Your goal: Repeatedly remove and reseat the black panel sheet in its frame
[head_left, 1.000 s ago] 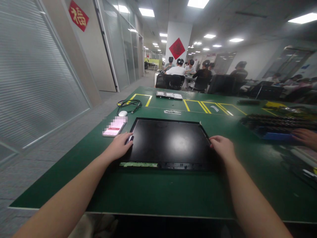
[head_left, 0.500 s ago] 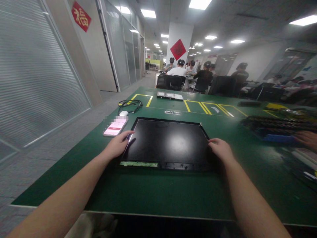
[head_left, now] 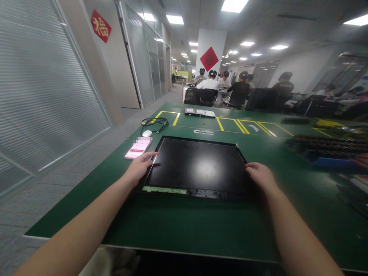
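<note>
A flat black panel (head_left: 195,165) with a glossy face lies on the green table (head_left: 184,222) in front of me. A thin green circuit strip (head_left: 164,189) runs along its near left edge. My left hand (head_left: 140,168) is on the panel's left edge, fingers reaching over the rim. On the right edge, my right hand (head_left: 260,176) has its fingers curled against the frame. Both hands grip the panel from the sides, and it stays flat on the table.
A phone (head_left: 138,148), a small white puck (head_left: 147,133) and a coiled black cable (head_left: 155,122) lie left of the panel. Flat drives (head_left: 200,112) sit at the back. A dark tray (head_left: 327,147) and another person's hand (head_left: 361,159) are right. People sit behind.
My left hand's fingers have stretched out along the left edge. My right hand slid slightly nearer along the right edge. The panel has stayed flat in place.
</note>
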Action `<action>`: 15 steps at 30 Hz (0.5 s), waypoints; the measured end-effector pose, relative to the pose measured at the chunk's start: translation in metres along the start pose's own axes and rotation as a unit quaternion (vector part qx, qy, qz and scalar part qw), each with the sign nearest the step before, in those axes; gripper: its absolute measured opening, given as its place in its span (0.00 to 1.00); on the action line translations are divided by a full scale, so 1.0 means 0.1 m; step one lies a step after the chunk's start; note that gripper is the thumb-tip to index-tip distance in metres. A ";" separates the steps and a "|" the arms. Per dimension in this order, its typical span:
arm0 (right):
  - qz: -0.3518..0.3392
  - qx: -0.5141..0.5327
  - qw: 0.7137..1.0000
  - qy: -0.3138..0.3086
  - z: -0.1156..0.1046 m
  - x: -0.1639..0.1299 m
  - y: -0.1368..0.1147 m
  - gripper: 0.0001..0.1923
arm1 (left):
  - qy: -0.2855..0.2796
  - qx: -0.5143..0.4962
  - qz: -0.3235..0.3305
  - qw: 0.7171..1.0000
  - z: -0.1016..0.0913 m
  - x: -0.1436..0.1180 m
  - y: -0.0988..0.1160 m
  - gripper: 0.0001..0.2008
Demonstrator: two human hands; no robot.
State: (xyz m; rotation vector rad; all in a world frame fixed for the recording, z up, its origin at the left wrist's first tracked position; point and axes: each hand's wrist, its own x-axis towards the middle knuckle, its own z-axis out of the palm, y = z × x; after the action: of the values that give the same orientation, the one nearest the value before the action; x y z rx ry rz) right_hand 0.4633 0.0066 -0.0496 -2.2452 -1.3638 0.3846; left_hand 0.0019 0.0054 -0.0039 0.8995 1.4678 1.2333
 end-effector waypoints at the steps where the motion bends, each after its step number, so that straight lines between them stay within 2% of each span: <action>1: 0.000 0.000 1.000 0.000 0.00 0.00 0.00 0.16 | -0.001 -0.015 -0.007 1.000 0.00 0.00 0.00 0.19; 10: -0.007 0.002 1.000 0.002 -0.01 -0.02 -0.01 0.15 | -0.018 -0.104 -0.053 0.993 -0.02 0.07 -0.01 0.17; 15: -0.017 -0.004 1.000 0.010 0.01 0.01 0.02 0.15 | -0.031 -0.146 -0.055 0.987 -0.02 0.10 -0.01 0.19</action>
State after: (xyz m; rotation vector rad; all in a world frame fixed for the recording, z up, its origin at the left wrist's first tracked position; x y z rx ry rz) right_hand 0.4648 0.0066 -0.0516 -2.2233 -1.3932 0.3462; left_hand -0.0028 0.0139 -0.0071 0.6447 1.2319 1.2852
